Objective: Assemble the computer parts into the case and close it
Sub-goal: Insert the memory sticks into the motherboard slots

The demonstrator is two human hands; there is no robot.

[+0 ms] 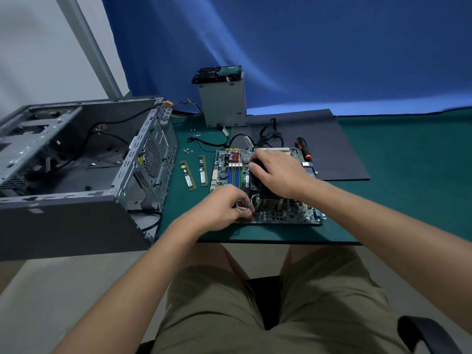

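Work centres on the motherboard [231, 172]: right hand [278, 172] clasps the cooler [255, 176], left hand [222, 205] pinches its fan lead [242, 203], probably due to plug into the board next.

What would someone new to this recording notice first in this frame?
The two hands on the motherboard at the middle of the green mat draw the eye: the right hand grips the black cooler, the left hand pinches its coloured wires. Next comes the open case lying on its side at the left, with two memory sticks between it and the board.
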